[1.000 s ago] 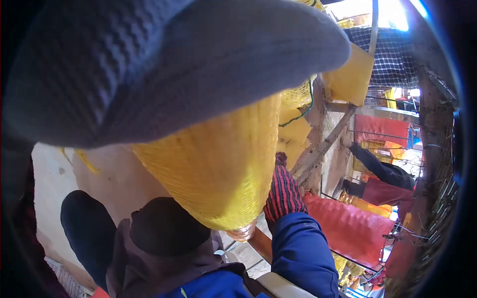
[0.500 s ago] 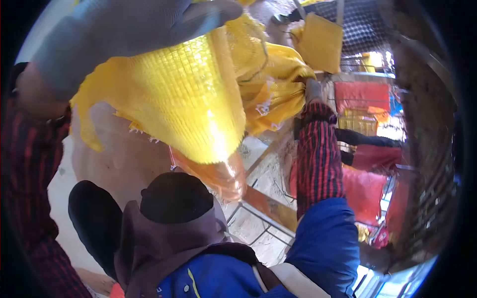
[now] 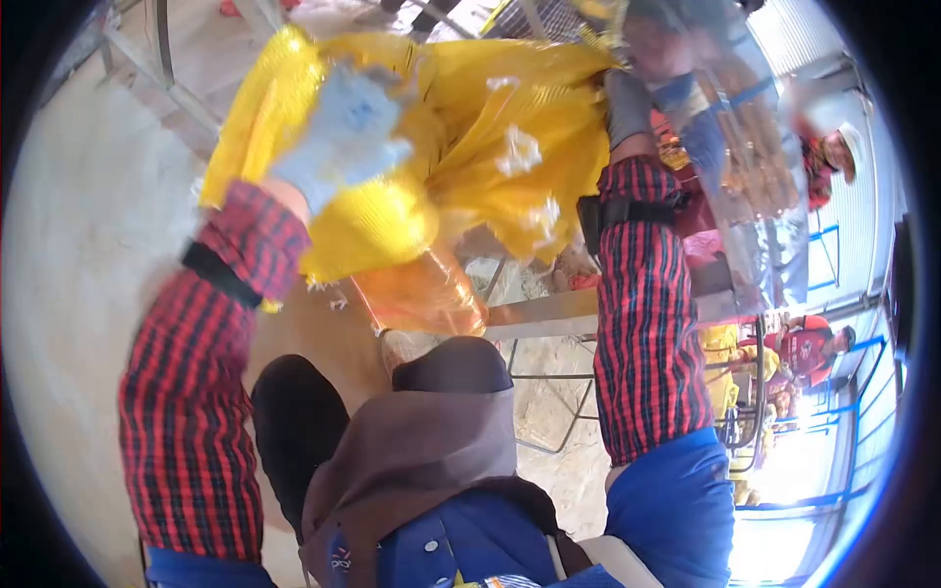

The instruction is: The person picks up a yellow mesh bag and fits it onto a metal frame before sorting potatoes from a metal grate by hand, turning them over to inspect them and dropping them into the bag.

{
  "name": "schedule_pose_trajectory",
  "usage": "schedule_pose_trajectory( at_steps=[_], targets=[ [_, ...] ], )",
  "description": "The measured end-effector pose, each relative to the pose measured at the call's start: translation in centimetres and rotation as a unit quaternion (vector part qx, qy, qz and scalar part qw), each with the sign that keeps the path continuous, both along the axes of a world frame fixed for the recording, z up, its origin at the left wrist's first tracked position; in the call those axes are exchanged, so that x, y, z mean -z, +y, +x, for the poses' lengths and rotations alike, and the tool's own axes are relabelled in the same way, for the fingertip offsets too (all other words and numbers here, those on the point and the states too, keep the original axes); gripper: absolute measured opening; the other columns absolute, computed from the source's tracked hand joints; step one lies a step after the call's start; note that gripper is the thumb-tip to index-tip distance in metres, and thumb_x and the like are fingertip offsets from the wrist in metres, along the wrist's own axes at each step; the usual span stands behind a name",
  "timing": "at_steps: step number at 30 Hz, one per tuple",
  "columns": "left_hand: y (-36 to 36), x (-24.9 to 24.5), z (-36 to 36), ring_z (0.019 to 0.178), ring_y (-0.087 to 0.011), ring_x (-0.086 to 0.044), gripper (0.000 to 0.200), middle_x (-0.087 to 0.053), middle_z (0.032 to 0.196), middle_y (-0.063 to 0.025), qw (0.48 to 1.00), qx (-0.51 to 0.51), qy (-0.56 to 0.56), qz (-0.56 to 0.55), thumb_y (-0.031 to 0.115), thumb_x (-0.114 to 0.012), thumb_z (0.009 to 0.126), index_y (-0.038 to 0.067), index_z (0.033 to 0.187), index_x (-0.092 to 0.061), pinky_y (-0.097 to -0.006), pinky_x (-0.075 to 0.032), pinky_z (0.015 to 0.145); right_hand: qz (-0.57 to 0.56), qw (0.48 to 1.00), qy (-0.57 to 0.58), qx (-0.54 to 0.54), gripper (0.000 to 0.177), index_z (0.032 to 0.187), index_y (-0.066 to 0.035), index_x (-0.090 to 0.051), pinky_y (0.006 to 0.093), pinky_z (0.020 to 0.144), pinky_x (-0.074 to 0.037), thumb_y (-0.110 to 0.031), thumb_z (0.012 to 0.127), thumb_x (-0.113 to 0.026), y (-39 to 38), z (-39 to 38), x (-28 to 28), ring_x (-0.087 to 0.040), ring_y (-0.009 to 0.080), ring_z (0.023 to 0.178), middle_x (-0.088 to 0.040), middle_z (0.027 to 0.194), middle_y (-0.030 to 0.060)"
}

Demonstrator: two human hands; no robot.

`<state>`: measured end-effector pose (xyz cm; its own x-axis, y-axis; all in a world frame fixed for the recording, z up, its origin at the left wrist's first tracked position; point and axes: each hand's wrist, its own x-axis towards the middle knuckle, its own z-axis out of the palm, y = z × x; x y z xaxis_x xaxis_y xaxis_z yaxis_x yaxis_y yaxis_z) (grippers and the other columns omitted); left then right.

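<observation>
A yellow woven sack (image 3: 520, 108) with frayed white threads spreads before me in loose folds. My left hand (image 3: 343, 132), in a pale glove with bluish patches, is against the sack's left part. It is blurred, but its thumb stands out and the fingers look apart. At the sack's right end, my right hand (image 3: 627, 108) in a grey glove closes on a gathered edge of it; its fingertips are partly hidden. Below the sack hangs a shiny orange bag (image 3: 421, 294), near my knees.
A metal bar (image 3: 544, 312) runs under the sack. Blurred clear plastic (image 3: 750, 186) is close beyond my right hand. Another person in red (image 3: 809, 348) is at the far right, and a person with a light hat (image 3: 843, 152) is above. Metal legs (image 3: 162, 78) stand upper left.
My left hand has moved away from the camera and right, onto the sack. The sack is spread wider. The view has turned, bringing more floor and other people into sight.
</observation>
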<state>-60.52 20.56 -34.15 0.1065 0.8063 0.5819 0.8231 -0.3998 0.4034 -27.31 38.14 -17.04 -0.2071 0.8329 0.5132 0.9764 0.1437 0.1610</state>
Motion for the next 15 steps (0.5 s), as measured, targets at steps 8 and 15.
schedule_pose_trajectory(
  at_steps=[8, 15],
  targets=[
    [-3.2, -6.1, 9.5, 0.146, -0.0407, -0.033, 0.102, -0.039, 0.156, -0.0224, 0.994, -0.077, 0.041, -0.060, 0.050, -0.078, 0.078, 0.013, 0.159, -0.028, -0.0527, -0.023, 0.121, -0.050, 0.990, 0.119, -0.061, 0.045, 0.124, -0.005, -0.068, 0.0438, 0.094, -0.051, -0.016, 0.081, -0.058, -18.1, -5.8, -3.4, -0.066, 0.0400, 0.112, -0.069, 0.116, 0.0268],
    [6.6, -9.5, 7.9, 0.118, -0.0354, -0.064, 0.050, -0.068, 0.126, -0.0169, 0.978, 0.013, -0.201, 0.049, 0.029, -0.074, 0.082, 0.013, 0.129, -0.065, -0.0444, -0.051, 0.099, -0.013, 0.992, -0.051, -0.111, 0.039, 0.115, -0.002, -0.060, 0.0477, 0.084, -0.051, -0.014, 0.078, -0.064, -27.1, -7.1, -7.5, -0.066, 0.0423, 0.093, -0.069, 0.093, 0.0235]
  ],
)
